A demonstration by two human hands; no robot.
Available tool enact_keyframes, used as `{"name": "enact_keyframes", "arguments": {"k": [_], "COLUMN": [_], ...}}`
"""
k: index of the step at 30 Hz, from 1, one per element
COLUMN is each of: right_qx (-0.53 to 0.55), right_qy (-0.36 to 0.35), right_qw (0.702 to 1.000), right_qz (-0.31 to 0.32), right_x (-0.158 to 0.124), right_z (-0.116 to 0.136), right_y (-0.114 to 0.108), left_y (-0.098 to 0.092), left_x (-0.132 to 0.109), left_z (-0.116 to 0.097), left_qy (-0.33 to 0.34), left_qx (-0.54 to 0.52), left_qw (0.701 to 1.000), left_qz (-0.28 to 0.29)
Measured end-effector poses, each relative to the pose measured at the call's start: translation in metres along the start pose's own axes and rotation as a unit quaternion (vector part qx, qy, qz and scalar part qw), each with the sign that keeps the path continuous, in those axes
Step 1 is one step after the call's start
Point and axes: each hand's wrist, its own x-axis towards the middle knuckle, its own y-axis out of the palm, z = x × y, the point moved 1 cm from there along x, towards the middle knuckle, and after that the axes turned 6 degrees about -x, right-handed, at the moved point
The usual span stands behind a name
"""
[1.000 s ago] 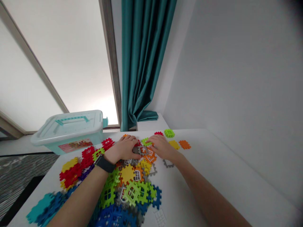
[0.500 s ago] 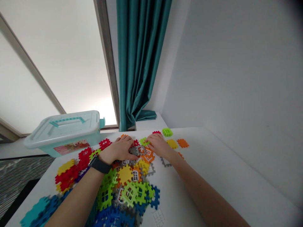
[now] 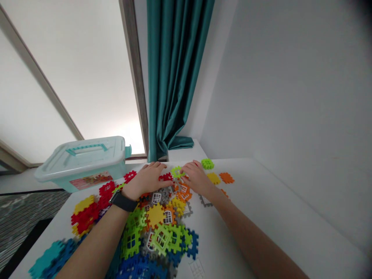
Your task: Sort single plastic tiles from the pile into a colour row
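A heap of interlocking plastic tiles (image 3: pixel 158 228) in red, yellow, green, blue, orange and grey covers the white table (image 3: pixel 261 209). My left hand (image 3: pixel 147 180), a black watch on its wrist, lies palm down on the far end of the heap, fingers stretched toward a red tile (image 3: pixel 166 177). My right hand (image 3: pixel 196 178) rests beside it with fingers curled over a light green tile (image 3: pixel 176 171). Whether either hand actually grips a tile is hidden by the fingers.
A pale teal lidded storage box (image 3: pixel 83 161) stands at the table's far left. Loose green (image 3: pixel 207 163), yellow (image 3: pixel 214 178) and orange (image 3: pixel 226 178) tiles lie right of my hands. A teal curtain (image 3: pixel 177 77) hangs behind, a white wall (image 3: pixel 290 97) runs along the right.
Both hands have slid a little farther from me over the heap, from the grey and orange tiles toward the red and light green tiles.
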Motion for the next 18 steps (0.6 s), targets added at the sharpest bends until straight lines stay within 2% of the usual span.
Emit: {"name": "enact_keyframes", "arguments": {"k": [3, 12, 15, 18], "right_qx": [0.001, -0.025, -0.025, -0.004], "right_qy": [-0.007, -0.03, -0.019, -0.016], "right_qw": [0.999, 0.982, 0.981, 0.985], "right_qz": [-0.047, -0.183, -0.192, -0.173], "right_x": [0.001, 0.003, 0.002, 0.002], "right_z": [0.01, 0.032, 0.031, 0.026], "right_y": [-0.009, -0.027, -0.03, -0.033], "left_y": [0.0, -0.009, -0.014, -0.016], "left_x": [0.002, 0.003, 0.001, 0.0], "left_z": [-0.002, -0.009, -0.012, -0.012], "left_qy": [0.015, 0.099, 0.111, 0.113], "left_qx": [0.021, 0.079, 0.081, 0.068], "left_qw": [0.998, 0.979, 0.973, 0.973], "left_qz": [-0.062, -0.162, -0.185, -0.187]}}
